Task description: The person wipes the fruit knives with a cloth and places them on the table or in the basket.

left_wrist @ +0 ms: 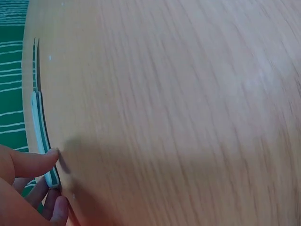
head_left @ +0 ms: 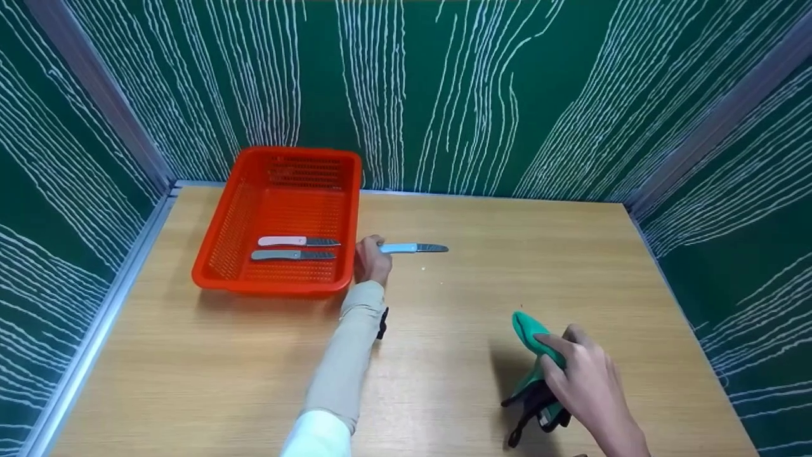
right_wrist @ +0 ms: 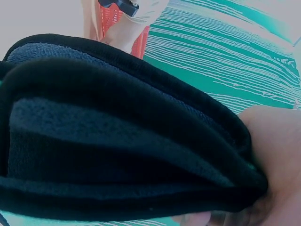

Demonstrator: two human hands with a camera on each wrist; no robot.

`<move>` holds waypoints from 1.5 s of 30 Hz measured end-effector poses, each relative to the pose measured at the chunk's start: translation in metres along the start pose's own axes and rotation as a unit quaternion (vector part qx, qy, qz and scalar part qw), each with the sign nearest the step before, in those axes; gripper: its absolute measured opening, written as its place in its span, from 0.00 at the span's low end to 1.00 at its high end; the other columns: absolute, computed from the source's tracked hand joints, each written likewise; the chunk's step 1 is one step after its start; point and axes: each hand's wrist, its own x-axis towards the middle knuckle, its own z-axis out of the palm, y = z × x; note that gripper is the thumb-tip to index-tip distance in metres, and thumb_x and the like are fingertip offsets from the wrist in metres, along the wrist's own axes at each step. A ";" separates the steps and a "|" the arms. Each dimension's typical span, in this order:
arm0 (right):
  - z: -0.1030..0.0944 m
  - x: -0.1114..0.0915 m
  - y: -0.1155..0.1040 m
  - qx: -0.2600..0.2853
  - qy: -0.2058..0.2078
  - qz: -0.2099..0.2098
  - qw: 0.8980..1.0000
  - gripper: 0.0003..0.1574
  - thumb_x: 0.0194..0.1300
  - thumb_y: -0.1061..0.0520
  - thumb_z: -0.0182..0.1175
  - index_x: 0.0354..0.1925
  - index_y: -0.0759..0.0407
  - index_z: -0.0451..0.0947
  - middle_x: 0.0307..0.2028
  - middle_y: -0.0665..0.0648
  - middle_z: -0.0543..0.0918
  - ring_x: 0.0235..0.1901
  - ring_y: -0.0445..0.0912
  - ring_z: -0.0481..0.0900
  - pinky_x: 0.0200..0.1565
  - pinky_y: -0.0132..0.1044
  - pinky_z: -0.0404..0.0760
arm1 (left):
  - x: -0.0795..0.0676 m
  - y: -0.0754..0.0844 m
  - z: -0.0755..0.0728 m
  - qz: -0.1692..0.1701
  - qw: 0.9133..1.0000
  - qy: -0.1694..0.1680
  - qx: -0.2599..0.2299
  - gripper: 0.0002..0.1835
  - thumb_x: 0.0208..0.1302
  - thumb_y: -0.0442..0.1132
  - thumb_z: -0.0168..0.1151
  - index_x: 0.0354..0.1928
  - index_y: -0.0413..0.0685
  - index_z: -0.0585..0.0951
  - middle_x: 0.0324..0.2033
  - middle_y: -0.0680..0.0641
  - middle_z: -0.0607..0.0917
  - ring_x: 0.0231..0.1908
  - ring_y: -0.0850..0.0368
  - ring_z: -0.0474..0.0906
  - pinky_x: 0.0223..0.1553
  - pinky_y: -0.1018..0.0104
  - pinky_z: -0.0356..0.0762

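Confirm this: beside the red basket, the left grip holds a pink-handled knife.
Not pink: the head view shows the left grip holding a blue-handled knife beside the red basket. The pink-handled knife lies inside it.

a red basket (head_left: 273, 287) stands on a pale wood-grain tabletop (head_left: 444, 355).

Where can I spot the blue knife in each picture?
Head: blue knife near the middle, just right of the red basket.
Left wrist: near the left edge, nearly upright, held in the left fingers.
Right wrist: not in it.
Shared landmark: the green wall with white lines, in all three.
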 end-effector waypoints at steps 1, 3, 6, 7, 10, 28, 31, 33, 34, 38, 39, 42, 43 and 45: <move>0.000 0.000 0.000 0.000 -0.002 0.002 1.000 0.21 0.51 0.66 0.56 0.43 0.58 0.85 0.24 0.53 0.67 0.19 0.45 0.63 0.17 0.33 0.62 | 0.000 -0.002 0.000 -0.004 1.000 0.000 -0.010 0.20 0.53 0.29 0.65 0.50 0.50 0.83 0.43 0.47 0.84 0.41 0.51 0.75 0.47 0.62 0.75; 0.000 0.000 0.000 0.000 -0.009 0.008 1.000 0.21 0.51 0.66 0.56 0.44 0.58 0.85 0.25 0.54 0.67 0.19 0.46 0.64 0.18 0.33 0.63 | 0.001 -0.006 -0.001 -0.010 1.000 0.001 -0.026 0.20 0.53 0.29 0.66 0.49 0.50 0.83 0.43 0.48 0.83 0.42 0.51 0.74 0.48 0.62 0.76; 0.000 0.000 -0.001 -0.001 -0.019 0.018 1.000 0.21 0.52 0.65 0.56 0.44 0.58 0.85 0.25 0.54 0.67 0.20 0.46 0.65 0.19 0.34 0.64 | 0.001 -0.011 -0.001 -0.011 0.999 -0.002 -0.042 0.18 0.53 0.28 0.65 0.47 0.49 0.84 0.41 0.49 0.83 0.41 0.52 0.74 0.47 0.62 0.76; 0.000 0.000 -0.001 -0.001 -0.021 0.020 1.000 0.21 0.52 0.65 0.56 0.45 0.58 0.85 0.25 0.54 0.67 0.20 0.46 0.66 0.19 0.34 0.64 | 0.000 -0.012 -0.001 -0.010 0.999 -0.004 -0.045 0.16 0.54 0.28 0.65 0.46 0.49 0.84 0.39 0.49 0.83 0.40 0.52 0.74 0.46 0.62 0.76; 0.000 0.000 -0.001 -0.003 -0.023 0.024 0.999 0.21 0.52 0.65 0.56 0.45 0.58 0.85 0.25 0.54 0.67 0.20 0.47 0.66 0.19 0.33 0.64 | -0.001 -0.014 -0.003 -0.002 0.999 -0.007 -0.048 0.11 0.54 0.29 0.65 0.40 0.47 0.85 0.34 0.49 0.83 0.37 0.52 0.75 0.42 0.62 0.76; -0.001 -0.002 0.000 0.000 -0.003 0.018 1.000 0.20 0.52 0.66 0.56 0.44 0.59 0.85 0.25 0.55 0.67 0.22 0.48 0.67 0.19 0.34 0.67 | 0.000 -0.019 0.000 0.036 0.978 -0.027 -0.204 0.12 0.43 0.27 0.68 0.34 0.38 0.87 0.28 0.44 0.86 0.29 0.52 0.77 0.32 0.66 0.78; -0.002 -0.002 0.001 0.001 -0.006 0.020 1.000 0.20 0.52 0.66 0.56 0.44 0.60 0.85 0.26 0.55 0.68 0.23 0.48 0.68 0.20 0.34 0.68 | 0.000 -0.018 0.000 0.030 0.973 -0.025 -0.229 0.13 0.44 0.27 0.68 0.36 0.39 0.87 0.29 0.45 0.86 0.29 0.54 0.77 0.33 0.67 0.77; -0.002 -0.002 0.001 0.001 -0.009 0.022 1.000 0.20 0.53 0.66 0.56 0.44 0.60 0.85 0.26 0.55 0.68 0.23 0.48 0.68 0.20 0.35 0.68 | -0.001 -0.017 0.000 0.029 0.969 -0.027 -0.244 0.13 0.45 0.28 0.69 0.37 0.39 0.86 0.30 0.45 0.86 0.29 0.54 0.78 0.34 0.67 0.78; -0.003 -0.002 0.001 0.001 -0.010 0.023 1.000 0.20 0.53 0.65 0.56 0.45 0.60 0.85 0.26 0.55 0.69 0.23 0.49 0.68 0.20 0.35 0.68 | -0.001 -0.017 -0.001 0.030 0.968 -0.028 -0.249 0.13 0.46 0.29 0.69 0.38 0.39 0.86 0.31 0.45 0.86 0.30 0.54 0.78 0.35 0.67 0.78; -0.005 -0.001 0.000 0.000 -0.016 0.027 1.000 0.20 0.53 0.65 0.57 0.45 0.60 0.84 0.27 0.56 0.69 0.24 0.49 0.69 0.21 0.35 0.69 | -0.005 -0.014 -0.002 0.057 0.962 -0.031 -0.267 0.15 0.48 0.31 0.70 0.41 0.37 0.85 0.34 0.44 0.87 0.34 0.52 0.79 0.39 0.64 0.79; -0.005 -0.001 0.000 0.000 -0.016 0.028 0.999 0.20 0.54 0.65 0.57 0.45 0.60 0.84 0.27 0.56 0.69 0.24 0.49 0.69 0.21 0.35 0.70 | -0.006 -0.013 -0.003 0.058 0.963 -0.035 -0.262 0.16 0.49 0.33 0.71 0.42 0.39 0.85 0.35 0.46 0.87 0.35 0.53 0.79 0.41 0.64 0.79; -0.006 -0.001 0.000 0.000 -0.014 0.027 1.000 0.20 0.54 0.65 0.56 0.45 0.60 0.84 0.27 0.56 0.69 0.24 0.49 0.69 0.21 0.35 0.69 | -0.011 -0.012 -0.006 0.058 0.962 -0.049 -0.264 0.17 0.51 0.38 0.72 0.45 0.45 0.85 0.38 0.50 0.86 0.39 0.54 0.79 0.46 0.62 0.78; -0.006 -0.001 0.000 0.001 -0.013 0.026 1.000 0.20 0.54 0.65 0.56 0.45 0.60 0.84 0.27 0.56 0.69 0.24 0.49 0.69 0.21 0.35 0.69 | -0.013 -0.012 -0.007 0.055 0.962 -0.054 -0.260 0.17 0.51 0.40 0.72 0.45 0.48 0.85 0.40 0.53 0.86 0.40 0.56 0.79 0.48 0.62 0.77; -0.006 -0.001 0.000 0.001 -0.012 0.025 1.000 0.20 0.54 0.65 0.56 0.46 0.59 0.84 0.27 0.56 0.69 0.23 0.49 0.69 0.21 0.34 0.69 | -0.017 -0.012 -0.008 0.052 0.960 -0.065 -0.268 0.17 0.53 0.42 0.72 0.46 0.52 0.85 0.41 0.55 0.85 0.42 0.58 0.79 0.51 0.63 0.76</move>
